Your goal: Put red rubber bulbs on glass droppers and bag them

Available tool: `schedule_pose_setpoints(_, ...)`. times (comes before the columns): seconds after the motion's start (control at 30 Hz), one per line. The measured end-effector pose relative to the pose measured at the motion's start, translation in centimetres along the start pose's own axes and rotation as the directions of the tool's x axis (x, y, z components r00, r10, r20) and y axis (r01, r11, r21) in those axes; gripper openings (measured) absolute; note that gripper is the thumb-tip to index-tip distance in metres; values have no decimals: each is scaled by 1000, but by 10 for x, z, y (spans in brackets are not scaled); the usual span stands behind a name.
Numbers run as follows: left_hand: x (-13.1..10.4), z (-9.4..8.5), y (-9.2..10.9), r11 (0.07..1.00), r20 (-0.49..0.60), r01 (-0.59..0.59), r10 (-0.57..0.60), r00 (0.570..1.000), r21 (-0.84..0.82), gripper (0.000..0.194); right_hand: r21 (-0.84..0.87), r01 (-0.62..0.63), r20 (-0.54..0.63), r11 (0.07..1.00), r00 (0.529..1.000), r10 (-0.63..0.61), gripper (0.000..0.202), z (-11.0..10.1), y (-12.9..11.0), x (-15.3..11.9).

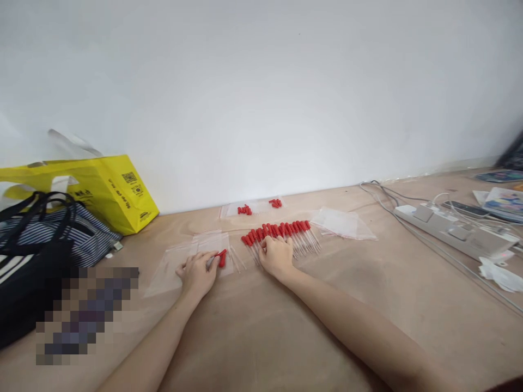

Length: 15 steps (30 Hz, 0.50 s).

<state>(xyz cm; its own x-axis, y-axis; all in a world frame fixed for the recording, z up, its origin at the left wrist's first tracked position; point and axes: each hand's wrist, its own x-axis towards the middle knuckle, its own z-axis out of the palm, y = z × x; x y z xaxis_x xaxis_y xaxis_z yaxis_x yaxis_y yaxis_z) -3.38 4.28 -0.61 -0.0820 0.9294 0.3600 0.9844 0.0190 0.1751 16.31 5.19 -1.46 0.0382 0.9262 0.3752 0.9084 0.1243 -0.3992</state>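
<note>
A row of thin clear tubes with red bulbs (300, 226) lies side by side on the wooden table. My right hand (278, 255) rests on the left part of that row, fingers bent down onto the red ends; what its fingertips hold is hidden. My left hand (199, 272) lies over clear plastic bags (168, 264), its fingertips beside a few loose red bulbs (222, 258); whether it grips one is too small to tell. Between the hands lie several thin bare tubes (237, 258). Behind the row, red bulbs (245, 209) sit on another clear bag (231, 210).
More clear bags (345, 223) lie right of the row. At the right are a white power strip (457, 231) with cables and a crumpled white wrapper (500, 275). At the left stand a yellow bag (126, 190) and a striped dark bag (87, 234). A white wall (261, 98) rises behind.
</note>
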Motion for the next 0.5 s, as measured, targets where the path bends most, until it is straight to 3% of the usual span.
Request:
schedule_pose_setpoints(0.17, 1, 0, -1, 1000, 14, -1, 1, 1000, 7, 22, 13, 118, -12, 993, 993, -118, 18, -3, -13, -3)
schedule_pose_setpoints(0.3, 1, 1, -1, 1000, 17, -1, 1, 1000, -4, 19, 9, 147, 78, 989, 986, -147, 23, -1, -36, -5)
schedule_pose_setpoints(0.5, 3, 3, -3, 999, 10, 4, -4, 1000, -33, 18, -102, 105, 276, 989, 958, -73, 25, -1, -58, -3)
